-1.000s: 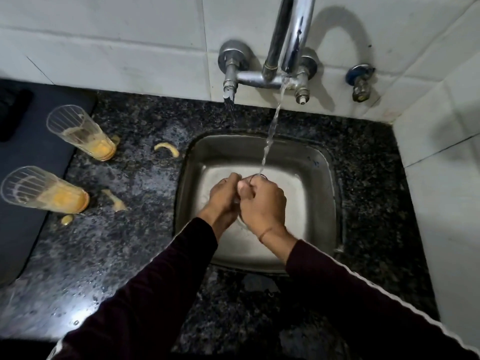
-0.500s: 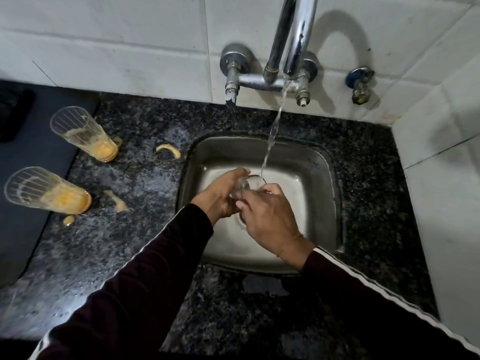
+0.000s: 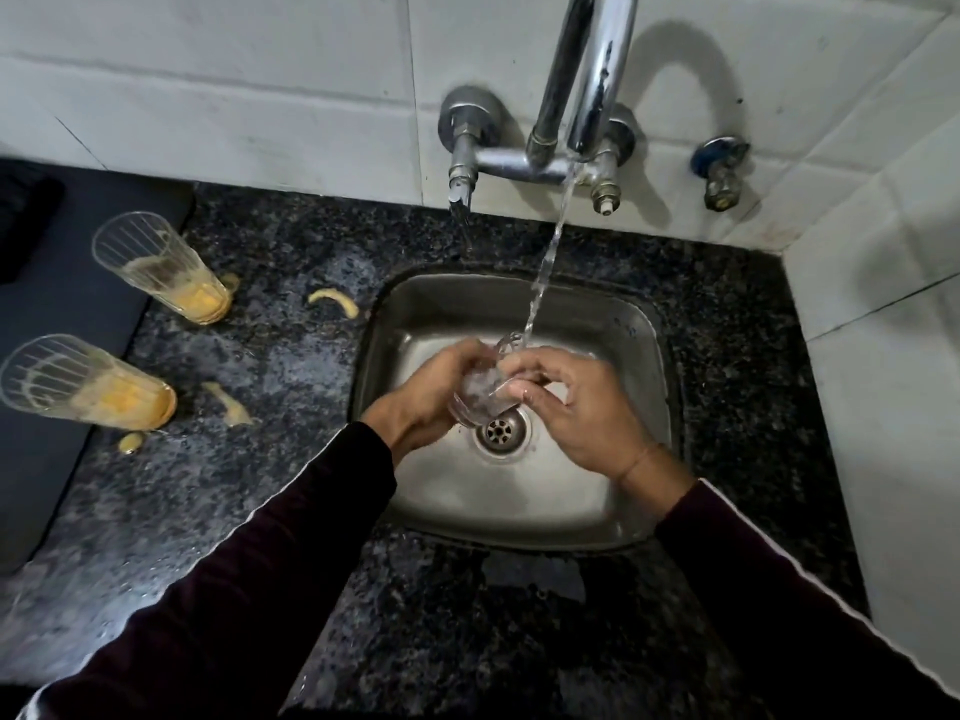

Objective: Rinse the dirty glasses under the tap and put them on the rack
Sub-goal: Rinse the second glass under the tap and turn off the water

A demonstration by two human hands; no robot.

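A clear glass (image 3: 480,394) is tilted over the steel sink (image 3: 639,324), its mouth toward the falling water. My left hand (image 3: 426,402) grips its left side. My right hand (image 3: 576,407) holds its right side with fingers on the rim. Water runs from the chrome tap (image 3: 592,80) onto the rim. Two dirty glasses with orange residue stand on the counter at the left, one farther back (image 3: 161,267) and one nearer (image 3: 83,381). No rack is in view.
Yellow peel scraps (image 3: 335,301) and smears lie on the wet black granite counter (image 3: 208,501). A dark mat (image 3: 47,314) covers the far left. White tiled walls close the back and right. A small valve (image 3: 719,168) sits right of the tap.
My hands have spread apart on the glass and lowered it, so the glass and the sink drain now show between them. The right hand moved to the right.
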